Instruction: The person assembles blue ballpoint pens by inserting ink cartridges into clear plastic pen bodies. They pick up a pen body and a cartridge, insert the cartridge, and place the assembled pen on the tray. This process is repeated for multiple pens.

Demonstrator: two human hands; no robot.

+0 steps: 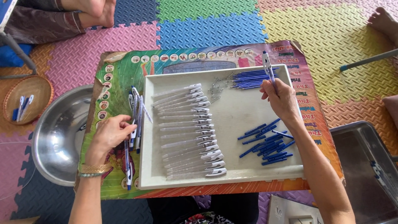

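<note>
The assembled pen [267, 66] stood nearly upright in the upper right of the frame, above the top edge of the white tray [232, 116]. The right hand [282, 97] pinched its lower end, fingers [268, 89] closed around the barrel, so the tip was hidden inside the grip. At left centre, the left hand [112, 132] lay over a bunch of finished pens [136, 120] resting on the colourful poster [120, 74] just beside the tray's left wall; its fingers were curled onto them, though whether they truly gripped any could not be told.

Inside the tray, a column of clear pen barrels with white clips [190, 130] ran down the left half. A sheaf of blue refills [251, 79] lay at the upper right, and a small heap of springs [217, 87], too fine to make out singly, sat just left of them. Blue end pieces [267, 143] were scattered at the lower right.

A steel bowl [58, 132] sat at the left, partly under the poster. A woven basket [27, 99] with a few pens stood further left. Another person's bare feet [97, 12] were cut off at the top edge, on the foam floor mat [215, 25].
</note>
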